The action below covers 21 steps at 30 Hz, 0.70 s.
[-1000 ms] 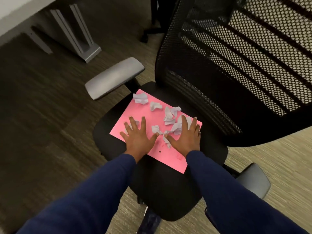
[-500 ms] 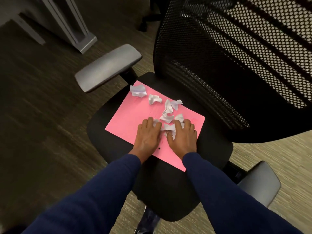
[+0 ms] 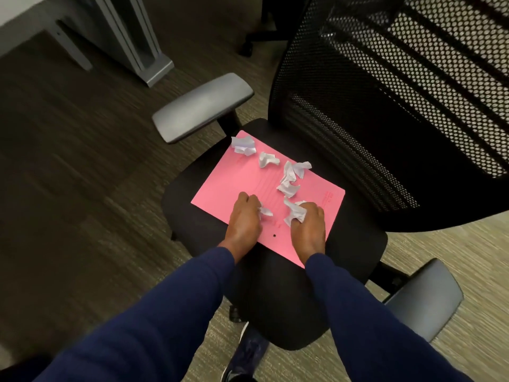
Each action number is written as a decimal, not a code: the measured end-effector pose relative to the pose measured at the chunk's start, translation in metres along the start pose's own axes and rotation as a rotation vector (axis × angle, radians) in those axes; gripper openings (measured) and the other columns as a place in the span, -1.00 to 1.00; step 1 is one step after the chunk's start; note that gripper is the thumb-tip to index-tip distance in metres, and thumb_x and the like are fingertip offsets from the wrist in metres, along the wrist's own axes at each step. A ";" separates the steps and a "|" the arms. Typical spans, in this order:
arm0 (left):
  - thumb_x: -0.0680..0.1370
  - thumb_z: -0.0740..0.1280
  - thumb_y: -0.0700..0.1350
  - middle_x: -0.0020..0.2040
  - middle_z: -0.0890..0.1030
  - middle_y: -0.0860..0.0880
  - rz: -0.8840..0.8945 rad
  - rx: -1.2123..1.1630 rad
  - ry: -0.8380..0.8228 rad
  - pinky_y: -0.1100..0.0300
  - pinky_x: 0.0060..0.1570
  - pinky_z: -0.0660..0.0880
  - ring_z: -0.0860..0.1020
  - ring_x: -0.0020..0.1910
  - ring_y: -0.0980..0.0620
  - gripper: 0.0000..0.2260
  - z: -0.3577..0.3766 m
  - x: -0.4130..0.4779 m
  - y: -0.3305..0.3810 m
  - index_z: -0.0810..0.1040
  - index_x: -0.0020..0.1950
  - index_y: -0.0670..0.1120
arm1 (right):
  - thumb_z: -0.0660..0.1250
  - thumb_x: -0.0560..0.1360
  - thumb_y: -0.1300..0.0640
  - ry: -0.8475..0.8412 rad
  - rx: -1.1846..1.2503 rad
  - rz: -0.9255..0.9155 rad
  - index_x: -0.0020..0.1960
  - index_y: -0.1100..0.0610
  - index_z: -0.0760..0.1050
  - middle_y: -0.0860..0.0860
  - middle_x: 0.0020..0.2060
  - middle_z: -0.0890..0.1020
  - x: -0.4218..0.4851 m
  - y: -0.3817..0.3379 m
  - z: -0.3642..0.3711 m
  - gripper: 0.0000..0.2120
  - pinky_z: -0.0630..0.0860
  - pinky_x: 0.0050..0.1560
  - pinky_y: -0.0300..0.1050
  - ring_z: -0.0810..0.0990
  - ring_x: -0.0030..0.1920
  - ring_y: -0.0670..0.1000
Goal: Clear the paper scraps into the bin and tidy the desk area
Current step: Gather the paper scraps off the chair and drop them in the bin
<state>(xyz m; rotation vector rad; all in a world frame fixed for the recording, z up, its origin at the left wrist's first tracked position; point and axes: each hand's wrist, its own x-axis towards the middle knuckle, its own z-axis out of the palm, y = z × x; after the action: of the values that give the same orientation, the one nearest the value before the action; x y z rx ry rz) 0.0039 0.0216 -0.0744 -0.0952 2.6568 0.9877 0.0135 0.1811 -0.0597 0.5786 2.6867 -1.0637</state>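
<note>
both hands have changed from flat, spread palms to curled fists, and they have drawn back a little toward the person along the pink folder [image 3: 242,177]. the left hand [image 3: 243,219] is now clamped on a small paper scrap [image 3: 265,211] that pokes out between its fingers, and the right hand [image 3: 308,224] is bunched around a larger wad of scraps [image 3: 294,212] at its fingertips. the hands sit a little apart, side by side, near the six o'clock edge of the folder.

the folder lies on the seat [image 3: 275,293] of a black office chair, its mesh back [image 3: 385,106] rising at two o'clock and a grey armrest [image 3: 202,106] at eleven o'clock. loose scraps are left on the folder beyond the hands: one piece [image 3: 243,144] at the far corner at eleven o'clock, a second [image 3: 267,159] just beside it, and a cluster [image 3: 292,177] at about one o'clock from the hands, near the middle of the sheet.

to my eye the sweep has gathered only the nearest pieces, so the clearing is partly done. no bin shows anywhere in view, so i cannot tell where the handfuls are meant to go. the crumpled bits look light and springy, and a loose fist could let one drop onto the carpet [image 3: 82,188].
</note>
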 end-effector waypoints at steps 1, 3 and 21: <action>0.62 0.19 -0.22 0.09 0.40 -0.04 -0.050 -0.054 0.021 0.03 -0.06 0.53 0.45 -0.04 -0.03 -0.91 -0.004 -0.001 0.001 0.47 0.06 -0.10 | 0.24 0.57 0.26 0.010 0.052 0.019 0.23 0.17 0.44 0.06 0.13 0.45 -0.003 -0.003 -0.002 -0.76 0.39 0.05 -0.14 0.43 0.03 -0.03; 0.62 0.19 -0.23 0.11 0.43 -0.07 -0.158 -0.159 0.062 -0.01 -0.02 0.55 0.49 -0.02 -0.06 -0.89 -0.013 -0.004 0.004 0.50 0.05 -0.13 | 0.26 0.57 0.26 0.039 0.120 0.018 0.20 0.19 0.46 0.07 0.12 0.49 -0.011 -0.009 -0.002 -0.79 0.42 0.05 -0.12 0.47 0.04 0.00; 0.56 0.31 -0.29 0.03 0.48 -0.04 -0.253 -0.494 0.374 0.10 0.03 0.55 0.55 -0.04 -0.01 -0.92 -0.153 -0.098 -0.088 0.54 -0.09 -0.15 | 0.30 0.57 0.16 -0.104 0.270 -0.105 0.11 0.02 0.43 0.04 0.00 0.61 -0.130 -0.152 0.085 -0.86 0.52 -0.05 -0.04 0.58 0.00 0.08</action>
<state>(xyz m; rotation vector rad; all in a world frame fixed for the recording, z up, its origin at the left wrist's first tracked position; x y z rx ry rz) 0.0726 -0.1485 0.0100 -0.7690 2.5463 1.6396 0.0696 -0.0158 0.0130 0.4143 2.5268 -1.4568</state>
